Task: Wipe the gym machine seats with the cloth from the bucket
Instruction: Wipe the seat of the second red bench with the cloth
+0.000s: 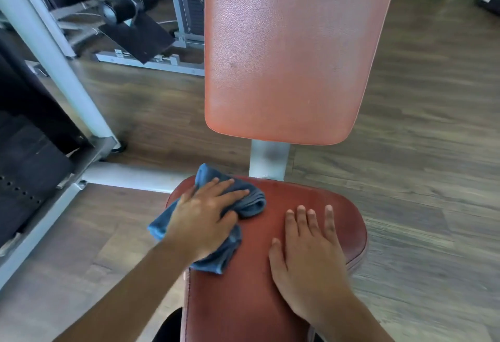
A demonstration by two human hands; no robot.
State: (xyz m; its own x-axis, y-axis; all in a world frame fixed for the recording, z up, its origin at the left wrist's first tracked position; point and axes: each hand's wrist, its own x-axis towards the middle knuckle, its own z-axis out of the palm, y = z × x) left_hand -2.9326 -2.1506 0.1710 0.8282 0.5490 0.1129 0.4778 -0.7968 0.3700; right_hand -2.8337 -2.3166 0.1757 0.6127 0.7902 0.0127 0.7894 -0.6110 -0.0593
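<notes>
A dark red padded seat (251, 295) fills the lower middle of the head view, with a lighter red backrest (286, 51) standing behind it on a grey post (267, 161). A crumpled blue cloth (250, 200) lies on the seat's far left corner and hangs a little over the left edge. My left hand (205, 214) presses flat on the cloth, fingers straight and spread. My right hand (308, 255) rests flat on the bare seat to the right of the cloth, fingers straight. No bucket is in view.
A grey steel machine frame (51, 51) slants down the left side, with black weight plates (24, 168) behind it. Another machine with a black footplate (138, 35) stands at the back left. Wood-look floor (422, 152) surrounds the seat.
</notes>
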